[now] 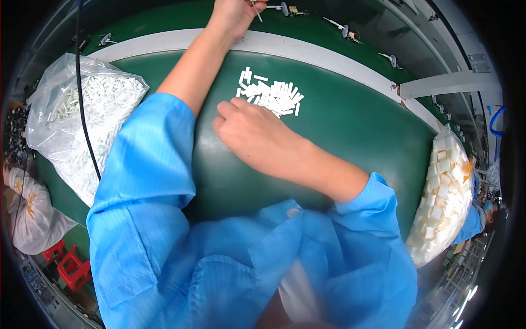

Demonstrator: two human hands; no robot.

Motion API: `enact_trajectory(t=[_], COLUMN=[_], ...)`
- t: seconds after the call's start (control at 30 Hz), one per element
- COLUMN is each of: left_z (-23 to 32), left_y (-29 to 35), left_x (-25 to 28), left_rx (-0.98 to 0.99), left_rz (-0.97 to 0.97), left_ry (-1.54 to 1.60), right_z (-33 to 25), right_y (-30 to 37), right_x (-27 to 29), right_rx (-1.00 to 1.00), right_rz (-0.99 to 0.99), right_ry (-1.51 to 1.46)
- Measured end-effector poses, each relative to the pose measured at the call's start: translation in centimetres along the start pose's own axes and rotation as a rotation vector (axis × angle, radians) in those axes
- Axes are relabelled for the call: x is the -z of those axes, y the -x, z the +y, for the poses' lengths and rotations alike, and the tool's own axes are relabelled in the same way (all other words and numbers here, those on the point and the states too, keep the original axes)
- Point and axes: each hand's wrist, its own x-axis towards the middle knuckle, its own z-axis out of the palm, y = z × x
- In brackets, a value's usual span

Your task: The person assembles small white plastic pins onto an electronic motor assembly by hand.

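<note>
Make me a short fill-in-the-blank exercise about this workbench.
The sleeves are coloured ____.
The left hand appears ____ (higher/lower) in the picture than the right hand.
The loose white pieces lie nearest the ____ hand.
The bag of white pieces is on the picture's ____ side.
Missing words: blue; higher; right; left.

The green worktop (350, 148) carries a loose heap of white strips (276, 100) (several overlapping). A clear bag of white pieces (44, 118) rests left; a bag of cream blocks (442, 189) lies right.
</note>
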Motion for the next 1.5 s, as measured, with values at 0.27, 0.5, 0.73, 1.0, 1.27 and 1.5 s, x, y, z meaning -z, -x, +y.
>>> enact_trajectory(t=[0.27,0.5,0.73,1.0,1.27,1.5], left_z=[-1.4,-1.3,-1.1,-1.6,-3.9,-4.8], left_y=[-0.6,-0.2,0.5,0.9,4.0,4.4], left_x=[2.9,1.4,0.4,0.7,-3.4,-3.6], left_rx=[0.144,0.232,0.268,0.261,0.188,0.189], left_rz=[0.002,-0.116,-0.136,-0.218,0.133,0.148], left_ry=[0.287,0.381,0.366,0.310,0.032,0.022], right_z=[1.2,12.8,13.6,13.1,13.6,13.1], right_y=[-0.9,-1.1,-0.7,-1.2,-0.5,-0.3], right_x=[0.7,2.1,1.7,2.0,1.7,1.2], right_rx=[-0.035,-0.608,-0.767,-0.743,-0.710,-0.444], right_rz=[0.200,0.542,0.492,0.524,0.850,0.794], right_ry=[0.022,-0.553,-0.706,-0.872,-0.773,0.119])
